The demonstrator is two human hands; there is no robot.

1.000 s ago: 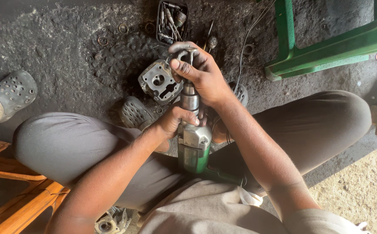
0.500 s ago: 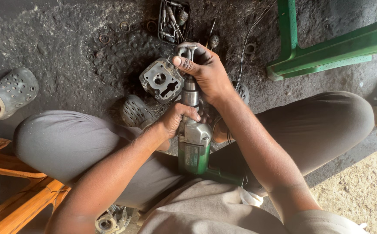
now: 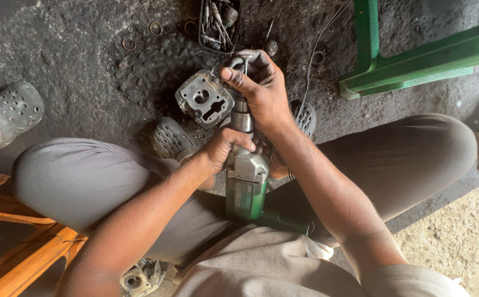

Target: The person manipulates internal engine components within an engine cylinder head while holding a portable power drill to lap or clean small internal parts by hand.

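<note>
Green-and-metal power drill (image 3: 246,184) gripped between the knees.
Heavy, rigid: body clasped by left hand (image 3: 222,151), chuck key (image 3: 243,63) clenched by right hand (image 3: 258,91).

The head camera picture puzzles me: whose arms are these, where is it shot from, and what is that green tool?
The camera sits on a person's head and looks down at their own lap as they sit low over a dark, oily floor. The left hand steadies a green and silver power drill. The right hand grips a small metal key at its chuck. Beside it lies a grey metal engine part. Further off are a tray of small tools, scattered washers and a green plastic chair.
</note>
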